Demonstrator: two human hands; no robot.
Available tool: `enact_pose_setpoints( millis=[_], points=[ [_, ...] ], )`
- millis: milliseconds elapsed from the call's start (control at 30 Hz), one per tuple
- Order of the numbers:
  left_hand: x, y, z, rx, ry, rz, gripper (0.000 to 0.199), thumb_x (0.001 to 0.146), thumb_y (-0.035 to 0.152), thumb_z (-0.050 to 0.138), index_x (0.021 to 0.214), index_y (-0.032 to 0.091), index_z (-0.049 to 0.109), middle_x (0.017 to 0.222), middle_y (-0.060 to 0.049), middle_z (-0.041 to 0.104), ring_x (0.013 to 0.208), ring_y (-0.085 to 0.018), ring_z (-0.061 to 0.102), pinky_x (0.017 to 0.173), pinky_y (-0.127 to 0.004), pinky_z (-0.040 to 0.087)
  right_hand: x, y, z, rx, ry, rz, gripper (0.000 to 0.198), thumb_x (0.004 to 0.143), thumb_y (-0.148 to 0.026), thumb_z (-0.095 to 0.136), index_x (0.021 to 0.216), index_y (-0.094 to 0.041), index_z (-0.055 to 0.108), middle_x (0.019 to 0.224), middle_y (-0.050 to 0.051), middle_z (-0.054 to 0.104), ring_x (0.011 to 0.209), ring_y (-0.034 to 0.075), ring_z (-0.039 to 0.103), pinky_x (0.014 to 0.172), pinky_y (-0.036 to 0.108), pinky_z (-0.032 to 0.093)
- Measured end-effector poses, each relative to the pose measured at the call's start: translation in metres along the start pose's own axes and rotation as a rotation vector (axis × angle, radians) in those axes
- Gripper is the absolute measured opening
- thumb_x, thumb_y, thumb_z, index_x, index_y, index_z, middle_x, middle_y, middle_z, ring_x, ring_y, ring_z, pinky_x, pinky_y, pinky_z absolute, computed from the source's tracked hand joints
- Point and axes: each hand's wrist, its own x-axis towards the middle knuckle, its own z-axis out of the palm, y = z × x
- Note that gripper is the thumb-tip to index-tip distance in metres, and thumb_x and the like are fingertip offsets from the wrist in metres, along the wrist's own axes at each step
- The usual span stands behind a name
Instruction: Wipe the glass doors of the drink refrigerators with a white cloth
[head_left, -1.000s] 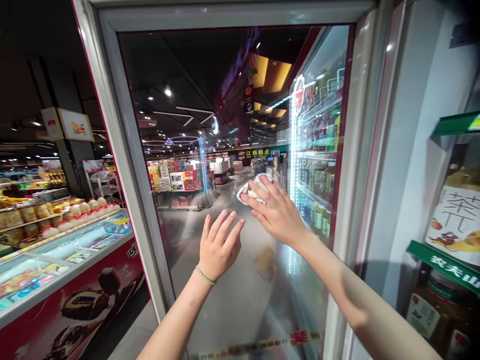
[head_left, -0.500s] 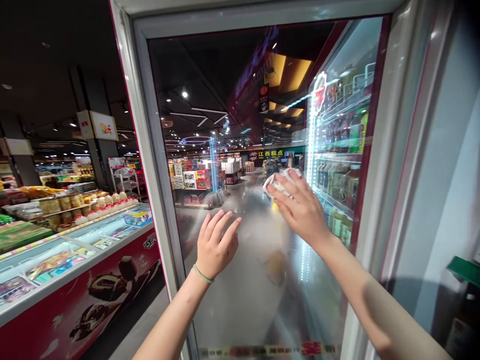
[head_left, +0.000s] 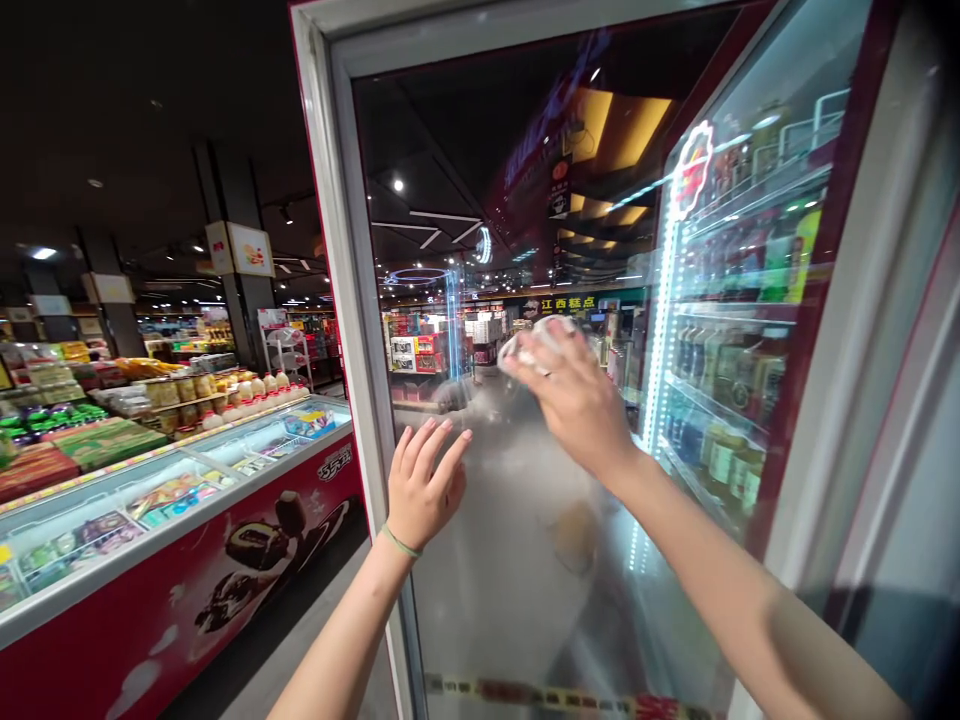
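Note:
In front of me stands a framed glass door [head_left: 495, 560], seen from its inner side and swung away from the lit shelves. My right hand [head_left: 577, 400] presses a crumpled white cloth [head_left: 517, 350] to the glass, slightly blurred by motion. Much of the cloth is hidden under the fingers. My left hand [head_left: 426, 485], with a thin green band at the wrist, is raised near the left part of the door. Its fingers are stretched out, with nothing in them. Whether its fingertips touch the glass I cannot tell.
At left, a red chest freezer [head_left: 180, 600] holds packaged goods under its glass top. Jars and bottles [head_left: 247, 392] line up behind it. The door's pale frame [head_left: 330, 180] rises between freezer and glass. Bottles on cooler shelves [head_left: 742, 360] show through or in the glass at right.
My right hand has moved the cloth to the left across the glass. The view has turned left, so door and freezer appear further right. My left hand keeps its outstretched pose.

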Motion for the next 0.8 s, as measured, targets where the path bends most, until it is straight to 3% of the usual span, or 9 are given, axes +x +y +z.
enact_pose_setpoints(
  millis=[67, 133, 300, 433, 500, 667, 800],
  points=[
    [-0.002, -0.002, -0.001, 0.006, -0.001, -0.009, 0.061, 0.088, 0.013, 0.065, 0.147, 0.026, 0.056, 0.137, -0.012, 0.067, 0.142, -0.029, 0.052, 0.124, -0.052, 0.036, 0.0, -0.008, 0.004, 0.04, -0.093, -0.131, 0.064, 0.098, -0.001, 0.047, 0.151, -0.036, 0.052, 0.159, -0.003, 0.05, 0.158, 0.023, 0.028, 0.13, 0.052, 0.035],
    [-0.003, -0.003, -0.002, 0.006, -0.003, -0.017, 0.06, 0.088, 0.012, 0.064, 0.146, 0.025, 0.057, 0.137, -0.013, 0.066, 0.142, -0.029, 0.052, 0.124, -0.053, 0.036, -0.002, -0.011, 0.005, 0.033, -0.097, -0.167, 0.064, 0.097, 0.0, 0.046, 0.151, -0.034, 0.053, 0.158, -0.002, 0.052, 0.157, 0.023, 0.03, 0.129, 0.05, 0.036],
    [-0.006, -0.004, -0.001, 0.007, 0.006, -0.012, 0.06, 0.088, 0.012, 0.063, 0.146, 0.023, 0.057, 0.137, -0.013, 0.066, 0.143, -0.029, 0.051, 0.124, -0.054, 0.036, 0.008, -0.012, 0.01, -0.04, 0.018, 0.017, 0.065, 0.096, 0.0, 0.048, 0.149, -0.036, 0.054, 0.16, -0.002, 0.048, 0.159, 0.025, 0.026, 0.13, 0.056, 0.033],
    [-0.007, -0.005, 0.002, -0.004, 0.019, -0.006, 0.059, 0.087, 0.01, 0.064, 0.145, 0.022, 0.058, 0.137, -0.013, 0.066, 0.143, -0.029, 0.051, 0.125, -0.053, 0.035, 0.012, -0.021, 0.016, 0.016, -0.101, -0.192, 0.059, 0.096, 0.001, 0.047, 0.144, -0.031, 0.061, 0.159, -0.001, 0.051, 0.159, 0.023, 0.025, 0.129, 0.051, 0.036],
    [-0.008, -0.006, 0.004, -0.009, 0.026, -0.01, 0.059, 0.087, 0.01, 0.065, 0.144, 0.021, 0.059, 0.137, -0.013, 0.066, 0.143, -0.029, 0.051, 0.125, -0.054, 0.035, 0.01, -0.021, 0.015, 0.006, -0.112, -0.23, 0.058, 0.095, 0.002, 0.046, 0.142, -0.028, 0.063, 0.156, 0.001, 0.053, 0.158, 0.023, 0.028, 0.128, 0.049, 0.039],
    [-0.01, -0.009, 0.009, -0.005, 0.037, -0.003, 0.061, 0.087, 0.01, 0.064, 0.146, 0.023, 0.057, 0.136, -0.013, 0.067, 0.144, -0.029, 0.051, 0.125, -0.053, 0.035, 0.026, -0.018, 0.019, -0.016, -0.047, -0.05, 0.064, 0.094, 0.003, 0.047, 0.145, -0.035, 0.06, 0.159, -0.001, 0.05, 0.159, 0.023, 0.027, 0.129, 0.055, 0.035],
    [-0.013, -0.013, 0.011, -0.01, 0.038, -0.001, 0.058, 0.089, 0.009, 0.06, 0.146, 0.023, 0.057, 0.137, -0.013, 0.067, 0.142, -0.028, 0.053, 0.124, -0.054, 0.037, 0.034, -0.022, 0.027, 0.08, -0.153, -0.231, 0.063, 0.093, 0.003, 0.05, 0.143, -0.034, 0.061, 0.158, -0.003, 0.051, 0.157, 0.022, 0.03, 0.128, 0.051, 0.038]
  ],
)
